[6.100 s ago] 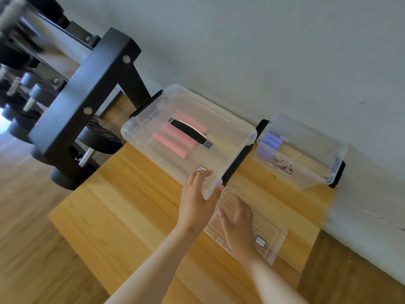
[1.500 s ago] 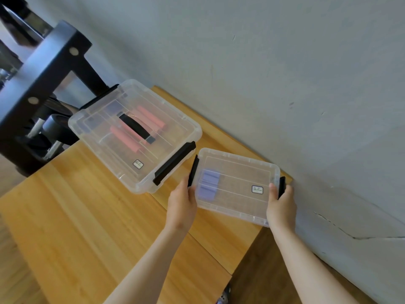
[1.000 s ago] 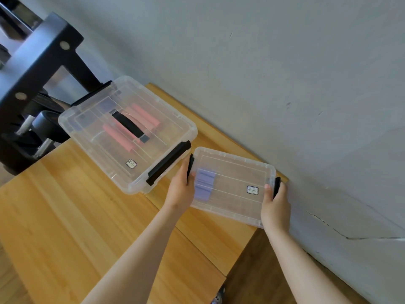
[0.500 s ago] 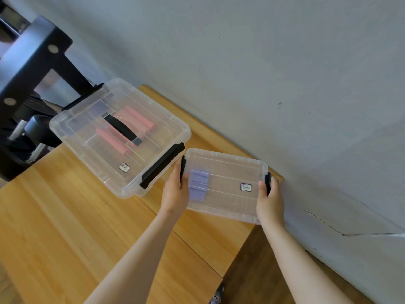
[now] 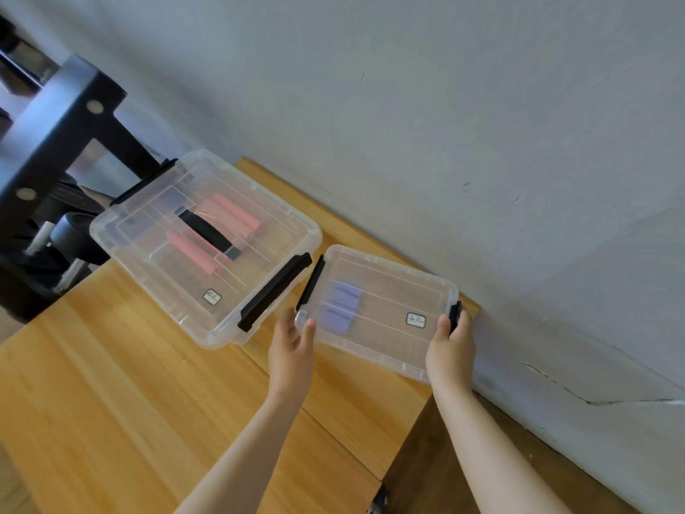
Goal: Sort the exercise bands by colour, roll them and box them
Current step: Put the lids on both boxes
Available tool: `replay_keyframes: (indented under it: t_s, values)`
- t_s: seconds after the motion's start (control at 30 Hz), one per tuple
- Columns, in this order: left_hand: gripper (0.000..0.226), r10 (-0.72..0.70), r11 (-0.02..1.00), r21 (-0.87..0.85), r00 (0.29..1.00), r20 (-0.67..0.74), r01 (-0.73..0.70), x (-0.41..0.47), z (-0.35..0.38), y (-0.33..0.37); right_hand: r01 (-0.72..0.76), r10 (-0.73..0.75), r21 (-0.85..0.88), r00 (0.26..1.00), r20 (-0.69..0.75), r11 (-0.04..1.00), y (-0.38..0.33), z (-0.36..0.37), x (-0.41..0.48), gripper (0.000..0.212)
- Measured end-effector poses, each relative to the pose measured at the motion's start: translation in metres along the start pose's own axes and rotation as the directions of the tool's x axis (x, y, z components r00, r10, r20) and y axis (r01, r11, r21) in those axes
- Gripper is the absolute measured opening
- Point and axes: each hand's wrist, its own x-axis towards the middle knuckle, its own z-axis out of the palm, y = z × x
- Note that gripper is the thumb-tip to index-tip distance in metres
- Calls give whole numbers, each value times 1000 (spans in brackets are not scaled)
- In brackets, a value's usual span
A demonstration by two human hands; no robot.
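Note:
A small clear lidded box (image 5: 393, 291) lies on the wooden table (image 5: 111, 383) by the wall, with purple rolled bands (image 5: 344, 294) inside. My left hand (image 5: 291, 350) holds its near left corner, thumb on the lid, just below the black left latch (image 5: 310, 283). My right hand (image 5: 450, 346) grips the right end, fingers curled over the black right latch (image 5: 455, 314). To the left stands a larger clear lidded box (image 5: 155, 205) holding pink rolled bands (image 5: 192, 250) under a black carry handle (image 5: 207, 231).
A black dumbbell rack (image 5: 55, 135) with weights stands off the table's left end. The grey wall (image 5: 444, 142) runs right behind both boxes. The table's right edge drops to the wooden floor (image 5: 426, 458) just under the small box.
The loose lid from six seconds ago now sits on the small box. In the last half second my left hand slid off the left latch to the near corner.

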Motion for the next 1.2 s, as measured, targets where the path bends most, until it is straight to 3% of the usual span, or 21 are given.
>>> replay_keyframes:
  t_s: [0.13, 0.27, 0.37, 0.5, 0.83, 0.9, 1.03, 1.2]
  values:
    - [40, -137, 983, -114, 990, 45, 141, 5, 12, 7, -25, 29, 65, 997, -71, 998, 0, 4, -1, 43]
    - [60, -165, 978, -108, 980, 109, 177, 33, 31, 24, -91, 113, 187, 987, -113, 978, -6, 8, 11, 43]
    - [61, -188, 967, -143, 971, 147, 209, 55, 46, 39, -113, 143, 252, 984, -105, 961, -12, 9, 28, 42]
    - [64, -194, 970, -109, 962, 193, 217, 72, 58, 52, -121, 150, 293, 986, -79, 948, -14, 5, 50, 44]
    - [75, -240, 971, 49, 958, 154, 235, 75, 69, 77, -139, 161, 303, 986, -48, 943, -22, 2, 58, 51]
    - [79, -223, 974, 62, 963, 152, 216, 72, 68, 77, -75, 96, 218, 992, -87, 973, -25, -4, 54, 63]
    - [84, -150, 988, 60, 976, 159, 142, 54, 62, 80, 210, -207, 0, 963, -172, 978, -40, -9, 34, 77]
    - [82, 30, 996, 75, 989, 146, -41, 35, 32, 92, 388, -392, -98, 920, -21, 916, -66, 24, 6, 78]
